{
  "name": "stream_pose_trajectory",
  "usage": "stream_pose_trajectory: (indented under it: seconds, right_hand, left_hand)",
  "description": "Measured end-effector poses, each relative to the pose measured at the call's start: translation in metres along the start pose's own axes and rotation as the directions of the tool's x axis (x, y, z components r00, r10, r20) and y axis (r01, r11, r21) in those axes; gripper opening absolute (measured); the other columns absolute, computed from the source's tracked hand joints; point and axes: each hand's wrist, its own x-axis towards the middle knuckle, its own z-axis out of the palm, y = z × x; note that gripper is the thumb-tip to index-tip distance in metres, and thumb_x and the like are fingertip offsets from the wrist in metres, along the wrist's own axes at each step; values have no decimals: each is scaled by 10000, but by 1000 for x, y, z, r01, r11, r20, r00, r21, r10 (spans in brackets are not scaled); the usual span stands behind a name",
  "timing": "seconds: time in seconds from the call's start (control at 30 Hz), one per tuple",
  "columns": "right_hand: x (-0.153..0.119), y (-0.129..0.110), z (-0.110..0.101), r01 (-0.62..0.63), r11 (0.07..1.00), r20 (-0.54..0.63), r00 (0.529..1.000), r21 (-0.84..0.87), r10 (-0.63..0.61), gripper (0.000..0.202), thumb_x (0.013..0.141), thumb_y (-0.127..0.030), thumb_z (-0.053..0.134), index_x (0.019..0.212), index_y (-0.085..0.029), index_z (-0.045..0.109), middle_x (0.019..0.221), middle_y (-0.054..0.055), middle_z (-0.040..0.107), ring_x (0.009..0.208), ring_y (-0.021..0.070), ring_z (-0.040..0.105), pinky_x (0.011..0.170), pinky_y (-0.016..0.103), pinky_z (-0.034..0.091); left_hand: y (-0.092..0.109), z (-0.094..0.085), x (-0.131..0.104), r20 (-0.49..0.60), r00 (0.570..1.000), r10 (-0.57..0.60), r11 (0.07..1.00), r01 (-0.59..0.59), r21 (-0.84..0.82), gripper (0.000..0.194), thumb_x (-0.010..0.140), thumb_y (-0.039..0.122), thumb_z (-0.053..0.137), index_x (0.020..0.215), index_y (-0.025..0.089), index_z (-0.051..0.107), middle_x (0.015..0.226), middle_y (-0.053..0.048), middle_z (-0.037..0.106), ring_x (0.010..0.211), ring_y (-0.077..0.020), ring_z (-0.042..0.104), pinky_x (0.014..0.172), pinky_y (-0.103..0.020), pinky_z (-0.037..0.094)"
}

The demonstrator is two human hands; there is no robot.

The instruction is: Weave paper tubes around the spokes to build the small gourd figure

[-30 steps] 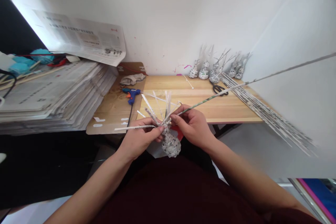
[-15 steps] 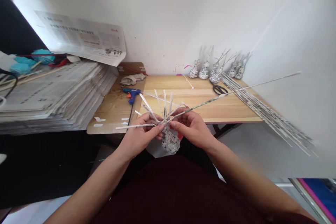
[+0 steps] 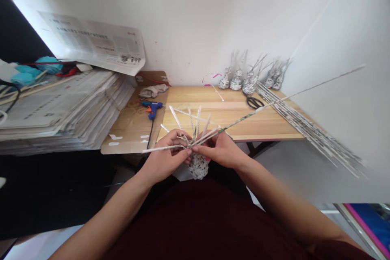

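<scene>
Now right hand (image 3: 224,149) nearer left hand (image 3: 166,157)

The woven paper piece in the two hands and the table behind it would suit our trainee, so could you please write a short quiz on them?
1. Multiple choice: what lies on the brown cardboard?
A) a hammer
B) a blue glue gun
C) a roll of tape

2. True or false: the left hand and the right hand are both at the end of the woven paper piece where the loose strips fan out.

3. Fill in: more woven pieces sit at the back of the wooden table, near the white ____.

Key: 1. B; 2. true; 3. wall
</scene>
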Motion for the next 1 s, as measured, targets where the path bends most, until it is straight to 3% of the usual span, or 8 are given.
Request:
stream_pose_trajectory:
  seconds: [0.27, 0.6, 0.8, 1.0]
  right_hand:
    - [-1, -1, 5, 0, 999, -63, 998, 32, 2, 244, 757, -382, 741, 779, -155, 657, 628, -5, 564, 580, 116, 497, 515, 250, 400]
    - [2, -2, 4, 42, 986, -17, 999, 160, -39, 202, 782, -350, 704, 787, -150, 672, 745, 30, 664, 721, 149, 590, 703, 301, 481]
    - [0, 2, 5, -119, 970, -8, 992, 214, 123, 311, 822, -459, 667, 877, -152, 666, 621, -20, 578, 549, 92, 509, 507, 219, 415]
    - [1, 7, 5, -153, 940, 3, 987, 304, 160, 348, 807, -477, 679, 925, -149, 677, 643, -26, 566, 549, 78, 521, 480, 186, 414]
  left_hand:
    - [3, 3, 1, -23, 1000, -13, 998, 12, -64, 321, 703, 253, 756, 926, 180, 536, 735, 10, 664, 571, -116, 641, 584, -252, 563]
    - [-1, -1, 2, -32, 999, -2, 998, 0, -63, 307, 718, 287, 765, 896, 175, 541, 686, 20, 647, 572, -127, 653, 567, -247, 561]
    - [-2, -6, 3, -70, 998, 5, 999, -8, -45, 317, 715, 319, 780, 910, 173, 577, 700, 10, 667, 572, -128, 653, 577, -246, 564]
    - [-6, -8, 4, -75, 997, -9, 999, 6, -47, 311, 714, 337, 783, 894, 170, 591, 713, 0, 680, 582, -131, 660, 585, -247, 568]
